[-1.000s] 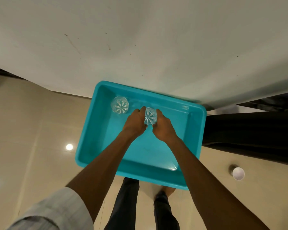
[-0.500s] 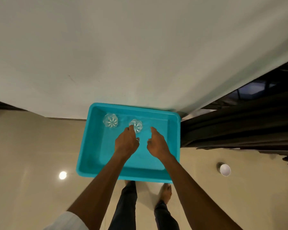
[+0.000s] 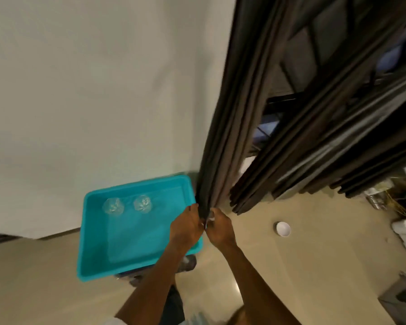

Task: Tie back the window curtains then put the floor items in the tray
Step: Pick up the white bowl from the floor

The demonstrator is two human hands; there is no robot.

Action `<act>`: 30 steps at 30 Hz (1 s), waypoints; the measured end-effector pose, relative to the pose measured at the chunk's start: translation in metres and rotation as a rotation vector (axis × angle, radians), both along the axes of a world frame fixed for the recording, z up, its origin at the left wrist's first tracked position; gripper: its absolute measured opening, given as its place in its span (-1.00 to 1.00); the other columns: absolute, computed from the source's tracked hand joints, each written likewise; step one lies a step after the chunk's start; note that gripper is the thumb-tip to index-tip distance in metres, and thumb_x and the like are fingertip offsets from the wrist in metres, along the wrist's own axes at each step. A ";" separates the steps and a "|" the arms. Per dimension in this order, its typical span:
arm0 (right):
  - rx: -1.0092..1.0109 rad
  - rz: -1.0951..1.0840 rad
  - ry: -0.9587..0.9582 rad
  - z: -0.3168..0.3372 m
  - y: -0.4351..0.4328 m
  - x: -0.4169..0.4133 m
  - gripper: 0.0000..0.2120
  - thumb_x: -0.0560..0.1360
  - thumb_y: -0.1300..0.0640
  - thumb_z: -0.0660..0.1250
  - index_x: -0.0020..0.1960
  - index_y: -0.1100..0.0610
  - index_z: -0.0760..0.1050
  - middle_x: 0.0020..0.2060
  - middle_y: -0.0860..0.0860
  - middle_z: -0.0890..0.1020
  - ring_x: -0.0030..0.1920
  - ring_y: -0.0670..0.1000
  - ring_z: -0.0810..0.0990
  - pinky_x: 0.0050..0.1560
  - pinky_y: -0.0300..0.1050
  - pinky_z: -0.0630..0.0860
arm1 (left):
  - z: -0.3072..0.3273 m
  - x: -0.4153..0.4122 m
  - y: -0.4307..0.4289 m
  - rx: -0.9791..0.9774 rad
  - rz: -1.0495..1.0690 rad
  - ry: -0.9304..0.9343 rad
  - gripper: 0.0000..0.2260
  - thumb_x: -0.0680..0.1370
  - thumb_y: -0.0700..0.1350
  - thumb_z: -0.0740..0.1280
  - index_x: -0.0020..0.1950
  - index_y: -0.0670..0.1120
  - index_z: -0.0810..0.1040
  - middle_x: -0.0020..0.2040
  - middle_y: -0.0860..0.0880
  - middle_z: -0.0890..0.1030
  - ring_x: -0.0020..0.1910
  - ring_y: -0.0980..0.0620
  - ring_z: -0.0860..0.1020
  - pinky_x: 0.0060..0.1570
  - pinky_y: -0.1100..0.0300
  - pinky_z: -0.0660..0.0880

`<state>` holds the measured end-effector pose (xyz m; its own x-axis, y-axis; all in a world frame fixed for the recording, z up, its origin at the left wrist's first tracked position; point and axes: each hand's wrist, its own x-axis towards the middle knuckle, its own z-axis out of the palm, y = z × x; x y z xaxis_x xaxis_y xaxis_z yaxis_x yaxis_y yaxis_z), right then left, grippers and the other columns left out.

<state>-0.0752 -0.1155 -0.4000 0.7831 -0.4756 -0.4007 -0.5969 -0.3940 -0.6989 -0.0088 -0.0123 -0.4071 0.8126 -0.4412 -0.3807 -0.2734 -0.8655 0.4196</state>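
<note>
Teal tray [image 3: 85, 242] holds two glasses [image 3: 113, 205] — my left hand [image 3: 185, 227] and right hand [image 3: 220, 228] grip the bunched, untied curtain [image 3: 220, 148], and the white cup [image 3: 283, 228] at right awaits.

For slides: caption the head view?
Left hand and right hand grip the dark curtain beside a teal tray holding two glasses.

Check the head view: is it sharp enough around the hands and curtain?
Head view: motion blur smears the curtain folds and the window behind; the left hand and right hand gripping it look soft; the teal tray rim streaks; light is dim, with faint glare on the floor.
</note>
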 end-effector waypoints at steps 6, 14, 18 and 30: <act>-0.027 -0.183 -0.019 0.028 -0.092 -0.104 -0.65 0.57 0.25 0.31 0.35 0.20 0.48 0.23 0.14 0.64 0.26 0.17 0.58 0.23 -0.08 0.47 | 0.030 -0.099 -0.096 -0.053 -0.134 -0.061 -0.56 0.64 0.08 0.26 0.49 0.00 0.32 0.36 -0.04 0.53 0.28 -0.05 0.55 0.24 0.08 0.50; 0.048 -0.586 -0.026 0.026 -0.168 -0.218 -0.65 0.56 0.19 0.35 0.32 0.23 0.47 0.16 0.13 0.65 0.24 0.16 0.59 0.24 -0.09 0.44 | 0.038 -0.188 -0.184 -0.110 -0.213 0.015 -0.53 0.63 0.03 0.28 0.51 -0.06 0.34 0.41 -0.08 0.52 0.36 -0.08 0.49 0.32 -0.01 0.46; 0.077 -0.667 -0.019 0.020 -0.180 -0.238 -0.62 0.59 0.19 0.30 0.38 0.22 0.42 0.23 0.13 0.63 0.27 0.15 0.58 0.29 -0.08 0.45 | 0.038 -0.208 -0.215 -0.109 -0.215 0.044 -0.54 0.62 0.03 0.29 0.50 -0.02 0.34 0.41 -0.02 0.52 0.36 -0.06 0.50 0.28 -0.01 0.46; -0.056 -0.600 0.067 0.027 -0.293 -0.233 -0.58 0.57 0.23 0.29 0.41 0.27 0.38 0.25 0.18 0.61 0.23 0.19 0.61 0.23 -0.05 0.50 | 0.022 -0.186 -0.339 -0.201 -0.242 0.149 -0.57 0.61 -0.01 0.34 0.45 -0.05 0.38 0.37 -0.02 0.53 0.32 -0.07 0.52 0.23 0.02 0.51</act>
